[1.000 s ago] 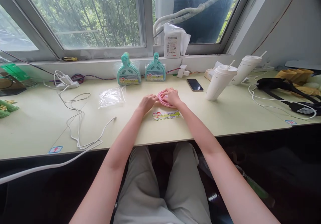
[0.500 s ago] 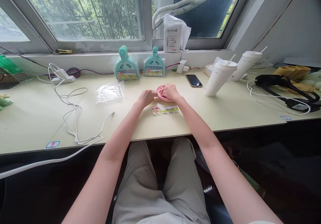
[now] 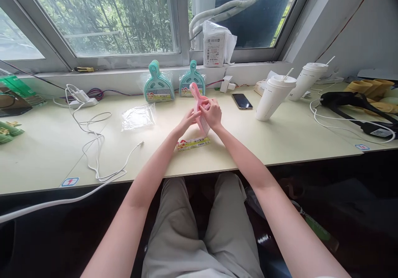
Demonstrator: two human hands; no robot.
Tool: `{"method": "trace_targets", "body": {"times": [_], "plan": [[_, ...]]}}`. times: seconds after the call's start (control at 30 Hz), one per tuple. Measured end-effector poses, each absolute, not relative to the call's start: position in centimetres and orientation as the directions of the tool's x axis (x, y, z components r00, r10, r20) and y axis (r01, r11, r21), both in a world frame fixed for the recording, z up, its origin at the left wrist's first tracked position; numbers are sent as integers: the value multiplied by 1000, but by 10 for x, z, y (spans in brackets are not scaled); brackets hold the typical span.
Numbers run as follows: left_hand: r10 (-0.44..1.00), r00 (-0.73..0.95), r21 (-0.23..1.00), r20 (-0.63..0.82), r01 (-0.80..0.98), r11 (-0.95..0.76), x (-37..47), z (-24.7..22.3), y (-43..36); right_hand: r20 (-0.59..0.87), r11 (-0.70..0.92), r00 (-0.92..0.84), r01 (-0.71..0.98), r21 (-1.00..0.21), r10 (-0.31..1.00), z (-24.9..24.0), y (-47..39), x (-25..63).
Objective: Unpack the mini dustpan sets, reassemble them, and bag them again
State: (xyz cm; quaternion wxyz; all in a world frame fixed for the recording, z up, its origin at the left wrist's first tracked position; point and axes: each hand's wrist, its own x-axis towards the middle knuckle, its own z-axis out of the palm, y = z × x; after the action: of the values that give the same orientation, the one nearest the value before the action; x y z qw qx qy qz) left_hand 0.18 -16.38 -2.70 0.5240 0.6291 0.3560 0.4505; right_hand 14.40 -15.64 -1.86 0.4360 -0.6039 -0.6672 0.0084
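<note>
A pink mini dustpan and brush set (image 3: 204, 125) stands tilted over the desk, its looped handle pointing up toward the window. My left hand (image 3: 188, 119) grips its left edge. My right hand (image 3: 212, 113) is closed on its right side, and its fingers hide part of the middle. In front of the set lies a printed label card (image 3: 193, 143), close to my left wrist. Further back, turquoise dustpan sets in clear bags, a larger stack (image 3: 158, 85) and a smaller one (image 3: 192, 79), lean against the sill.
A clear plastic bag (image 3: 138, 117) lies to the left, beyond white cables (image 3: 98, 145). On the right are a phone (image 3: 242, 101), two white cups with straws (image 3: 273, 99) and a black strap device (image 3: 357, 116). The desk's front edge runs above my knees.
The pink set has gone from lying flat to tilted up, its handle now raised. Both hands have shifted onto its sides. The label card has slid left and slightly nearer.
</note>
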Motion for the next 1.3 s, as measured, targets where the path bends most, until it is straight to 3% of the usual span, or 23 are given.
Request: {"method": "trace_targets", "body": {"times": [0.1, 0.23, 0.3, 0.4, 0.5, 0.63, 0.73, 0.97, 1.17, 1.3], "plan": [[932, 315, 979, 180, -149, -138, 2, -29, -161, 598, 406, 49, 691, -598, 800, -18, -155, 142], [994, -22, 979, 104, -173, -107, -19, -29, -145, 561, 559, -166, 507, -657, 811, -12, -161, 147], [983, -162, 969, 82, -216, -117, -35, -28, -136, 453, 601, -402, 422, -679, 795, -8, -171, 144], [943, -318, 930, 102, -307, -204, -57, -28, -129, 233, 659, -748, 338, -671, 621, -8, -188, 131], [912, -398, 902, 96, -353, -249, -73, -31, -127, 102, 732, -852, 373, -570, 514, -14, -197, 116], [905, -419, 907, 72, -351, -234, -82, -36, -127, 172, 706, -711, 578, -408, 681, -26, -186, 118], [902, -426, 915, 63, -335, -223, -81, -37, -126, 231, 601, -558, 696, -393, 797, -31, -172, 135], [894, -446, 913, 50, -342, -222, -80, -36, -124, 61, 613, -654, 668, -421, 754, -35, -163, 147], [891, -453, 904, 28, -368, -216, -83, -35, -124, 299, 550, -466, 762, -341, 832, -51, -155, 142], [901, -434, 909, 1, -375, -182, -76, -32, -128, 422, 340, -137, 823, -455, 896, -49, -145, 153]]}}
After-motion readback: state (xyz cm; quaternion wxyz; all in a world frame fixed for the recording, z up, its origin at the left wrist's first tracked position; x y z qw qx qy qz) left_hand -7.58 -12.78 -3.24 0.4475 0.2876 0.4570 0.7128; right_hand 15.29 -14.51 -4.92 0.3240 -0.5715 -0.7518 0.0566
